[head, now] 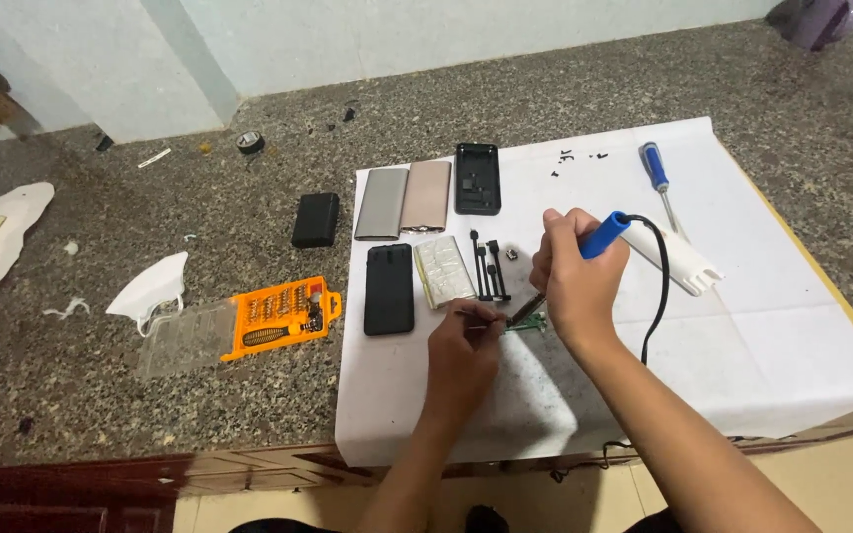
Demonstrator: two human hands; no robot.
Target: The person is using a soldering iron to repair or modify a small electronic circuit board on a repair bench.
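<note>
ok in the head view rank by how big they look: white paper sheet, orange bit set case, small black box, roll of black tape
1. white paper sheet, by far the largest
2. orange bit set case
3. small black box
4. roll of black tape, smallest, though it lies farther from the camera, which shrinks it a bit

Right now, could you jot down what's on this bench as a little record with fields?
Surface: speckled stone counter with a white paper sheet on it
Right hand: grips a blue-handled soldering iron, tip down at a small green circuit board
Left hand: fingers pinch a thin metal tool beside the board
On the sheet: black case, two metal shells, blue screwdriver
Off the sheet: orange bit set, black box
</note>
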